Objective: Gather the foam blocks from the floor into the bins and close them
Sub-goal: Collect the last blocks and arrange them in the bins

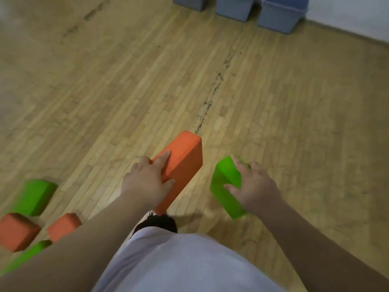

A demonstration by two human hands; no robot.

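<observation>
Carrying two at a time here. I had the long orange block (181, 165) in my left hand (147, 182), fingers laid flat along the top face and thumb round the near side, so it pointed out in front of me, up off the floor (273, 102). My right hand (254, 186) was wrapped round a shorter green block (225, 186), thumb on the near face and fingers hooked over the far edge, also carried clear of the floor. Foam's light but bulky, so one block per hand, gripped around the middle, seemed like the easy way to keep them from flopping about.

The bins (280, 17) were well ahead of me, three grey-blue ones in a row next to the wall (357, 17). Their tops were cut off at the edge of view, so I couldn't tell if they had lids on or how full they were.

The leftover blocks (63, 226) sat on the floor down to my left, two orange and two green, close together and pretty blurry. My shoe (160, 223) was just under the near end of the orange one.

My guess is I was mid-trip toward the bins, with at least another couple of runs to go before any closing.
</observation>
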